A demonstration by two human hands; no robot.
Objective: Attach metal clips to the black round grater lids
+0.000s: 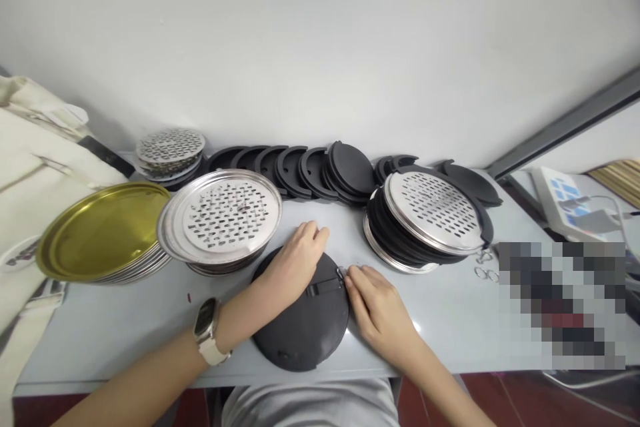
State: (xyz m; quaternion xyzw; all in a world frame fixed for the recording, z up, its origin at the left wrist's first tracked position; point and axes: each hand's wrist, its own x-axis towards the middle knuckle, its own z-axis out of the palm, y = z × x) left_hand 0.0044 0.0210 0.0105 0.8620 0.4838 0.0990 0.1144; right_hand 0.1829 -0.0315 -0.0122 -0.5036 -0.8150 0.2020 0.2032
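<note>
A round black disc (305,330) lies flat near the table's front edge. Across its upper part runs a short raised black strip (324,287). My left hand (300,253), with a watch on its wrist, is closed over the disc's far side; what its fingers hold, if anything, is hidden. At the disc's right edge, my right hand (377,303) has its fingers bent together around a small metal ring (341,273) beside the strip's end.
Perforated metal discs (230,213) and gold-coloured lids (107,227) are stacked on the left. Black notched discs (315,170) lean along the wall. A mixed stack (433,210) stands right, with loose metal rings (486,273) beside it. A white device (567,203) sits far right.
</note>
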